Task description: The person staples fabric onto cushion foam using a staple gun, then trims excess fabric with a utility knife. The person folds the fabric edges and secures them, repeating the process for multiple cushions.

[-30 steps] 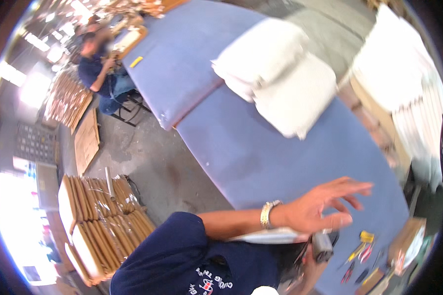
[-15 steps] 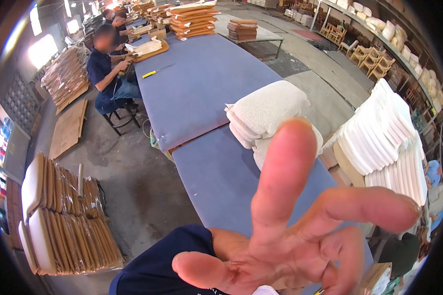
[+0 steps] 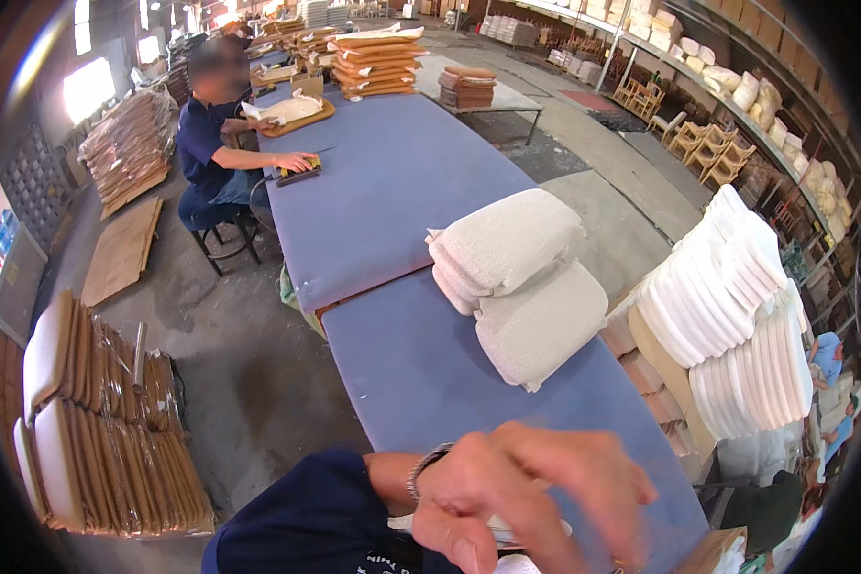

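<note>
Raised hand over the blue work table

The left hand point(image 3: 536, 497) hovers close to the camera, fingers loosely spread, gripping nothing. Beyond it on the blue table point(image 3: 402, 364) lie stacked beige cushions point(image 3: 517, 282), well apart from the hand, toward the table's far right edge.

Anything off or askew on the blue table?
Nothing spilled or damaged. The two stacks of cream cushions sit loosely, the nearer one slumping toward the blue table edge. One hand is raised close to the camera, empty as far as shows.
</note>
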`<state>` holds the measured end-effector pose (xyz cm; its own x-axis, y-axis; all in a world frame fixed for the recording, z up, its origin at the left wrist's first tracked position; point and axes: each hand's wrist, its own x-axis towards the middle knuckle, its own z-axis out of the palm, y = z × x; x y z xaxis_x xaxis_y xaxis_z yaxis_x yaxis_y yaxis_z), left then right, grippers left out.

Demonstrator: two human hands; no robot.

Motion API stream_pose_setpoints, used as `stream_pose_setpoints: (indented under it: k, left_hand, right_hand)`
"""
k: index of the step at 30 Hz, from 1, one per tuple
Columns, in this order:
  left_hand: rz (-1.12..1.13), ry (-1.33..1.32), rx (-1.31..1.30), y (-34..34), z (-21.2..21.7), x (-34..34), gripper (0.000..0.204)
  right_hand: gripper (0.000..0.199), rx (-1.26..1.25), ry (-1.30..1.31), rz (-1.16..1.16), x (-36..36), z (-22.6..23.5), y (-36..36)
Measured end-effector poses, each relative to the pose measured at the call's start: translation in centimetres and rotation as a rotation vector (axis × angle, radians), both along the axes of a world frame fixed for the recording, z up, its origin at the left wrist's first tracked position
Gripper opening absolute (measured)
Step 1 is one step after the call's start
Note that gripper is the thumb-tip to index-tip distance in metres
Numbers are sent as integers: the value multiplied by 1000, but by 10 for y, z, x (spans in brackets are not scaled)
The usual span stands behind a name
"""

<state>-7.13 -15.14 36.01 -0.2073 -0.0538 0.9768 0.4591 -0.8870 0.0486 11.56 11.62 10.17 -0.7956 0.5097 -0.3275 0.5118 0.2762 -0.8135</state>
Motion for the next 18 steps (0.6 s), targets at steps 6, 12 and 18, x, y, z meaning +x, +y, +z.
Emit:
stream_pose_setpoints:
  k: [6,12,18]
  left_hand:
    - [31,76,-66,-19,-8,-1,32]
    - [-108,-33,-48,7,-32,-7,46]
    - [129,-492,-1284,84,-231,-73,61]
  right_hand:
    - [46,-6,-40,-29,18,-3,1]
    - [46,-94,-154,-146,52,-21,15]
    - [43,356,113,40,59,-30,7]
